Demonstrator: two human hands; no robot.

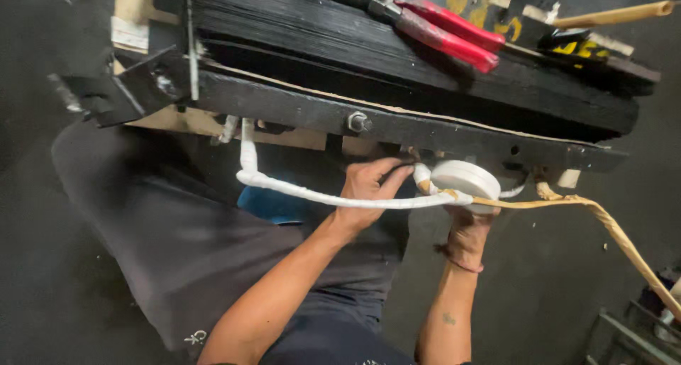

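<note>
The left hand [369, 187] has its grip closed around a long wire wrapped in white tape [312, 195], which runs from the dark metal edge of a black stack of thin laminated sheets [397, 53] at the left, sags across the middle and passes to the right. The right hand [468, 227] sits just below a flat round roll of white tape [464, 178]; its fingers seem clamped on the roll, though the roll hides most of them. Past the roll the wire carries on bare as a tan paper-covered lead [624, 241], bending down to the near right. On top of the stack, at the far side, lie red-handled pliers [447, 31]. A steel bolt [358, 122] sticks out of the stack's front bar.
</note>
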